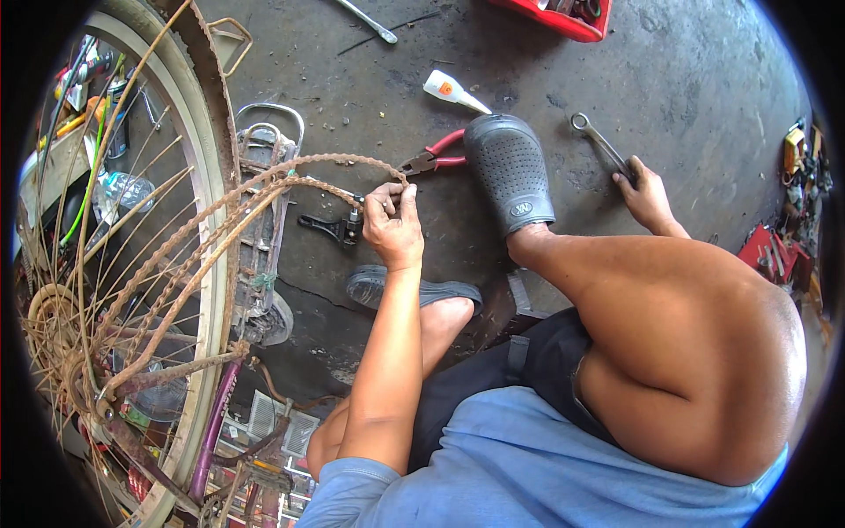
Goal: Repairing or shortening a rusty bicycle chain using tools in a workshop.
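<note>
My left hand (393, 222) pinches the end of a rusty bicycle chain (327, 160) between thumb and fingers. From there the chain runs left in long loops across the rim of a bicycle wheel (208, 141) to its hub. Over on the right, my right hand (647, 195) is closed around the lower end of a metal wrench (600, 141), whose ring end points away from me. Red-handled pliers (422, 164) lie on the floor just beyond my left hand. Beside that wrist is a small black tool (339, 228) with a metal part.
My shoe (509, 163) stands between both hands, by a white nozzle bottle (447, 88). A rusty carrier rack (261, 211) lies along the wheel. Farther off are a red bin (563, 19) and a metal rod (370, 21). Assorted tools (786, 211) line the far right.
</note>
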A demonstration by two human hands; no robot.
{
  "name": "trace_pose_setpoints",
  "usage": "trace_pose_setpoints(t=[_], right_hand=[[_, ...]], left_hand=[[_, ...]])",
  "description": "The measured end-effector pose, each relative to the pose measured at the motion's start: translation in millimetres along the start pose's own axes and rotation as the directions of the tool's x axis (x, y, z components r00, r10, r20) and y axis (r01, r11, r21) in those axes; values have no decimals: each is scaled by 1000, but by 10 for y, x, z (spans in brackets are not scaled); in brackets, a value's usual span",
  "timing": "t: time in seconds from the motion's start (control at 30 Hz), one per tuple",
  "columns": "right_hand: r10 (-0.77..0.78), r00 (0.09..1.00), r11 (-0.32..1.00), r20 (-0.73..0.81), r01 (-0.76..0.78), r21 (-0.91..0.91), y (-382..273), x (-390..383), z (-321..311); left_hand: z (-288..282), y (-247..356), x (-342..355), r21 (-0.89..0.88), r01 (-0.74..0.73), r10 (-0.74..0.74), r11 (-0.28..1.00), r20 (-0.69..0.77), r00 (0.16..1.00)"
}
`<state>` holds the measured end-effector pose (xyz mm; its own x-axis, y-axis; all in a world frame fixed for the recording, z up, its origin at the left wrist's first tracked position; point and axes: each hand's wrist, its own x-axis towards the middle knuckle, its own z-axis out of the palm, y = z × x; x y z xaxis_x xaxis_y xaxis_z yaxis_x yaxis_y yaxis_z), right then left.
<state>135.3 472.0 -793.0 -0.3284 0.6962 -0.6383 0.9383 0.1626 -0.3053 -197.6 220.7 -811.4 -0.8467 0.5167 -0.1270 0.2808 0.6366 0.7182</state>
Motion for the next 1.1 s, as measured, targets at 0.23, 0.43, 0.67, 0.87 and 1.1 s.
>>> trace_pose_setpoints(t=[0.23,0.43,0.67,0.87,1.1], right_hand=[[-12,1000,1000,-19,11,-8,36,14,14],[4,1000,1000,-2,-4,-10,-11,0,-12],[-70,995,995,-76,64,-78,-37,-89,52],[-216,952,975,-219,198,-100,4,-134,120],[-233,845,967,-481,150,-205,-552,-577,-582]], left_hand=[[102,-120,56,-3,-27,27,1000,-94,995],[107,-65,70,59,-17,19,998,-36,999],[44,-15,14,169,-144,157,975,-68,985],[-34,18,-372,393,-269,237,879,128,963],[-11,266,-355,462,-462,462,757,123,879]])
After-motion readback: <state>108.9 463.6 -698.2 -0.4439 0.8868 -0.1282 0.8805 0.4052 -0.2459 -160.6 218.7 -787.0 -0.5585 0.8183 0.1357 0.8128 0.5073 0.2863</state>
